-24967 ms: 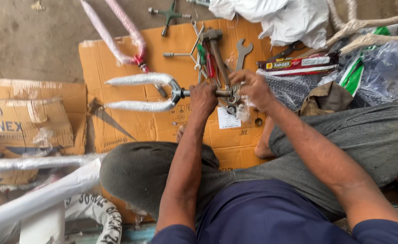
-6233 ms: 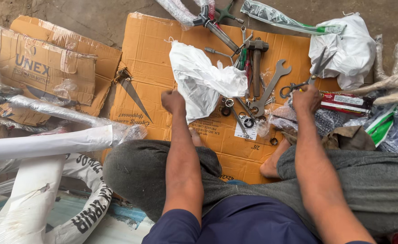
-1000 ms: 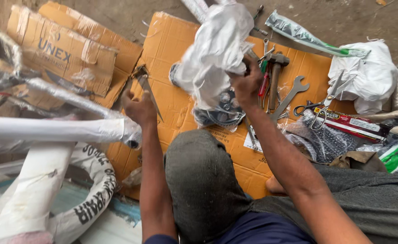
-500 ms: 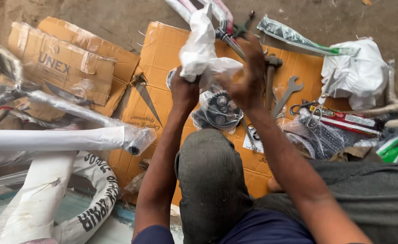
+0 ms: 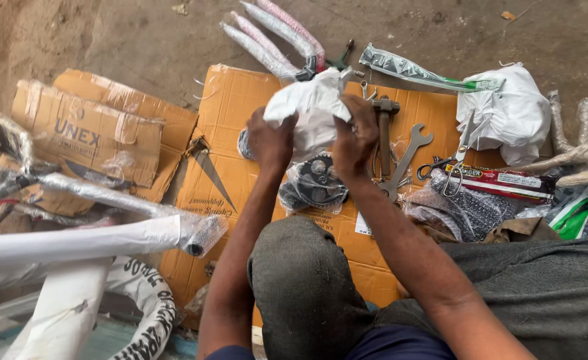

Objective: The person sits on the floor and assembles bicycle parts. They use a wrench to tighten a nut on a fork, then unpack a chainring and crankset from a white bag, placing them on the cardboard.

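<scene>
A white plastic wrapping (image 5: 310,110) is bunched between both hands above the middle of the flattened cardboard sheet (image 5: 240,173), with a dark, round metal part in clear plastic (image 5: 314,183) hanging just below it, toward the knee. The left hand (image 5: 270,140) clenches the wrapping's left side and the right hand (image 5: 355,140) grips its right edge, fingers curled into the folds. This looks like an unwrapping step: the bag is being pulled open or off the part, and a sensible next move would call for one hand to steady the round part while the other draws the plastic clear without snagging it. Just right of the hands lie a hammer (image 5: 385,127) and an open-ended spanner (image 5: 407,157), then scissors (image 5: 448,163) and a red packet (image 5: 500,181). Farther right sits another white bundle (image 5: 507,113). At the far edge, wrapped pink-and-white tubes (image 5: 274,33) touch the sheet. To the left are a torn cardboard box (image 5: 87,133) and white wrapped frame tubes (image 5: 80,240).
</scene>
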